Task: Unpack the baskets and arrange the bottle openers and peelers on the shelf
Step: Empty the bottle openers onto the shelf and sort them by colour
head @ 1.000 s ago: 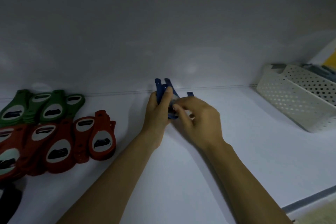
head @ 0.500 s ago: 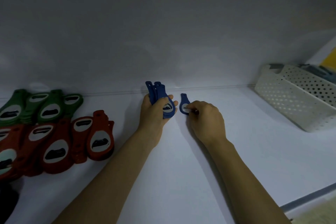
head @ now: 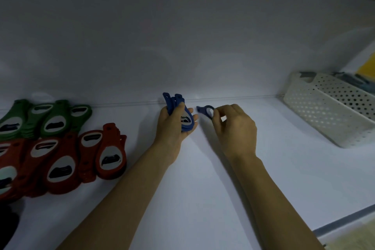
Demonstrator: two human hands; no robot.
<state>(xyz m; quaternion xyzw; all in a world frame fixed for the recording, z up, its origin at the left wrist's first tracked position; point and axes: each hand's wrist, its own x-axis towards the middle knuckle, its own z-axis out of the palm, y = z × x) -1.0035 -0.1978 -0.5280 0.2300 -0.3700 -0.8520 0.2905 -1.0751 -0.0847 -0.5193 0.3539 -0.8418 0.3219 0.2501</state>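
Observation:
My left hand (head: 172, 126) grips a stack of blue bottle openers (head: 178, 107) upright near the back wall of the white shelf (head: 203, 189). Just to its right, my right hand (head: 235, 128) pinches a single blue bottle opener (head: 206, 110) by its wide end, its narrow handle pointing left toward the stack. Green bottle openers (head: 52, 119) lie overlapped at the back left. A row of red bottle openers (head: 67, 160) lies in front of them.
A white perforated basket (head: 328, 115) stands at the right end of the shelf with dark items inside. A yellow object (head: 368, 67) shows behind it. The shelf's front edge (head: 345, 221) runs along the lower right. A dark object (head: 8, 223) sits at the lower left.
My right hand has drawn one blue opener out of the stack and carried it a little to the right. My left hand keeps hold of the other blue openers.

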